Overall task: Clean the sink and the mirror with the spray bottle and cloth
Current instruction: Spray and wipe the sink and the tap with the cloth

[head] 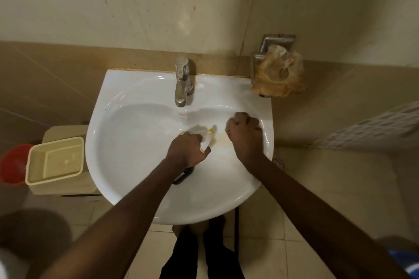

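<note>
The white sink [136, 165] fills the middle of the view, with a chrome tap [181, 84] at its back. My left hand [187, 149] is over the basin and grips the spray bottle [208, 139], whose white head and yellow nozzle point towards the right wall of the basin. A dark part [182, 176] shows under my left wrist; I cannot tell what it is. My right hand [243, 131] is curled into a fist against the basin's right inner wall and holds a pale cloth [228, 125], almost wholly hidden by the fingers. A faint yellowish stain [223, 140] lies between my hands. No mirror is in view.
A metal holder [269, 52] with a crumpled brownish bag [278, 72] hangs on the wall at the sink's right rear corner. A cream bin [54, 161] and a red bucket [12, 163] stand to the left. A floor drain [277, 162] and a white perforated basket [374, 127] are to the right.
</note>
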